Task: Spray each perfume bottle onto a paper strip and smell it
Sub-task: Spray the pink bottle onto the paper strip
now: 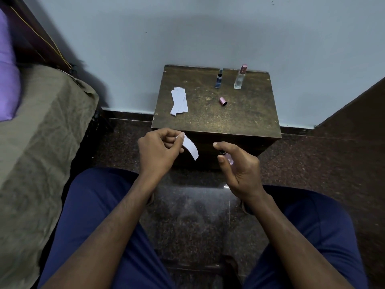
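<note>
Near the table's (pixel 239 113) front edge, the left hand (pixel 157 152) is pinching a paper strip (pixel 190 147) dangling free, while the right hand (pixel 239 163) is clasping a pink bottle (pixel 228 158), forefinger over the nozzle, aiming leftward at the strip.

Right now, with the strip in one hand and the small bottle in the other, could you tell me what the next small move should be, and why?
Probably press the sprayer: the right hand holds the pink bottle uncapped, forefinger over its top, beside the paper strip held by the left hand. Its cap lies on the table.
</note>
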Available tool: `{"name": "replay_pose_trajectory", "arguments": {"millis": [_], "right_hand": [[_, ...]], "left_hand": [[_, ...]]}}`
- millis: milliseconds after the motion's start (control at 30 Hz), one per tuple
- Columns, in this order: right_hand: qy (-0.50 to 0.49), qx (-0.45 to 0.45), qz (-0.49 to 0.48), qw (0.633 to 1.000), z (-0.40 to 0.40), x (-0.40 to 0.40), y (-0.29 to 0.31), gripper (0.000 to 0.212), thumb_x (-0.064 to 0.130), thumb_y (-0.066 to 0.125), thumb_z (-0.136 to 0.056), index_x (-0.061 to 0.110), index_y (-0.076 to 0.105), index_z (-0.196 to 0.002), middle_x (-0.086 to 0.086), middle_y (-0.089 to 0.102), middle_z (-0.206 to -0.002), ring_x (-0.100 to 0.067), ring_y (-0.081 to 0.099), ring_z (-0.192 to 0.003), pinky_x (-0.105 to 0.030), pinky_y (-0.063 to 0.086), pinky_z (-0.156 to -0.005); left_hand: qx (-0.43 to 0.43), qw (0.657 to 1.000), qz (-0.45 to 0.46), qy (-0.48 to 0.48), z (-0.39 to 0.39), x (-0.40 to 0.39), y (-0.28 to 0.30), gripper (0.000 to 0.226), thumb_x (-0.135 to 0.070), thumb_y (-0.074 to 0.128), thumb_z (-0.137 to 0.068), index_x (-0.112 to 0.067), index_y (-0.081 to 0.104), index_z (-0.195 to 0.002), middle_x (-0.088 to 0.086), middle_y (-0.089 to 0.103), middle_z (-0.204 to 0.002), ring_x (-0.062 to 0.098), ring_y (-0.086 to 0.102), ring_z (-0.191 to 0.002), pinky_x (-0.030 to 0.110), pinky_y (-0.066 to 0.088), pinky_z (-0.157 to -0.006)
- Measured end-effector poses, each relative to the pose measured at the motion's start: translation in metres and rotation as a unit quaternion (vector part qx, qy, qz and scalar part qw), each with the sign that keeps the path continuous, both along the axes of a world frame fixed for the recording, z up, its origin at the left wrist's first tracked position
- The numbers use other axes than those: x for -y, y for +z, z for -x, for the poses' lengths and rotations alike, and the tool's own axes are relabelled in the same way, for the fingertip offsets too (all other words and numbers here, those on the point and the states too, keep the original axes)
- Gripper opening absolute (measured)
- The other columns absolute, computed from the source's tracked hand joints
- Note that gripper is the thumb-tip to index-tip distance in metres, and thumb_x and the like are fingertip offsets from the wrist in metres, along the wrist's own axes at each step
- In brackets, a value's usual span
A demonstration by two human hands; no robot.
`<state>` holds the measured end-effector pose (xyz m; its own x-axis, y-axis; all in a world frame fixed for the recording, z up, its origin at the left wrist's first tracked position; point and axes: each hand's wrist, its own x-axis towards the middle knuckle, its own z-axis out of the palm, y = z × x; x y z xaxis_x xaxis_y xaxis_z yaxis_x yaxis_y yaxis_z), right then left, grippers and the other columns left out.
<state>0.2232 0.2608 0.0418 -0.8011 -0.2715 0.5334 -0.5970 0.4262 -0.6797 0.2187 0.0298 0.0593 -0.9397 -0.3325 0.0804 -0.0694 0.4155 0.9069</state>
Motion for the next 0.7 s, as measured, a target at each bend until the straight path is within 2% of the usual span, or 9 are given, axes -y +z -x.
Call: {"name": "replay_pose_trajectory", "arguments": {"millis": [167,333,400,500,533,700], "right_hand": [[-0.027,0.0,-0.005,1.0,0.0,-0.003,-0.001,0.023,0.013,0.058,-0.103,0.001,0.07,-0.118,0.007,0.068,-0.106,0.017,0.059,-0.094,-0.004,0.043,-0.082],[-0.018,0.002,0.011,1.0,0.0,-0.005,0.001,0.028,0.015,0.057,-0.105,0.003,0.067,-0.128,0.003,0.07,-0.116,0.018,0.059,-0.097,-0.007,0.045,-0.085],[0.002,-0.004,0.011,1.0,0.0,-0.006,0.001,0.029,0.018,0.057,-0.106,0.006,0.066,-0.13,0.002,0.071,-0.117,0.013,0.062,-0.096,-0.01,0.047,-0.083],[0.03,-0.008,0.004,1.0,-0.002,-0.007,0.0,0.027,0.027,0.053,-0.109,0.015,0.063,-0.131,0.0,0.073,-0.117,-0.004,0.07,-0.091,-0.017,0.054,-0.08],[0.032,-0.008,0.002,0.999,-0.002,-0.007,-0.001,0.026,0.027,0.053,-0.109,0.015,0.063,-0.13,0.0,0.073,-0.117,-0.004,0.069,-0.092,-0.017,0.053,-0.08],[0.003,-0.008,-0.01,1.0,-0.003,-0.012,-0.001,0.023,0.016,0.056,-0.105,0.007,0.067,-0.124,0.003,0.072,-0.113,0.011,0.063,-0.1,-0.01,0.047,-0.084]], "left_hand": [[0.005,1.0,-0.006,0.007,0.0,0.002,-0.003,0.009,-0.032,0.081,-0.095,-0.024,0.083,-0.092,-0.008,0.077,-0.068,0.007,0.077,-0.063,0.044,0.067,-0.073],[0.009,1.0,-0.008,0.007,-0.001,0.003,-0.003,0.01,-0.033,0.081,-0.095,-0.024,0.082,-0.094,-0.007,0.078,-0.071,0.007,0.078,-0.065,0.043,0.068,-0.072],[0.005,1.0,-0.001,0.008,0.0,0.003,-0.002,0.01,-0.034,0.081,-0.095,-0.025,0.083,-0.094,-0.008,0.078,-0.071,0.005,0.078,-0.066,0.042,0.068,-0.074],[0.004,1.0,-0.01,0.012,0.001,0.004,-0.003,0.006,-0.035,0.081,-0.094,-0.028,0.082,-0.093,-0.008,0.078,-0.071,0.006,0.078,-0.069,0.044,0.067,-0.077],[0.004,1.0,-0.012,0.011,0.001,0.004,-0.004,0.005,-0.035,0.081,-0.094,-0.03,0.082,-0.092,-0.008,0.078,-0.071,0.007,0.078,-0.069,0.046,0.067,-0.078],[0.003,1.0,-0.017,0.009,0.002,0.005,-0.008,0.007,-0.038,0.08,-0.094,-0.032,0.081,-0.091,-0.008,0.079,-0.072,0.01,0.079,-0.071,0.049,0.067,-0.077]]}}
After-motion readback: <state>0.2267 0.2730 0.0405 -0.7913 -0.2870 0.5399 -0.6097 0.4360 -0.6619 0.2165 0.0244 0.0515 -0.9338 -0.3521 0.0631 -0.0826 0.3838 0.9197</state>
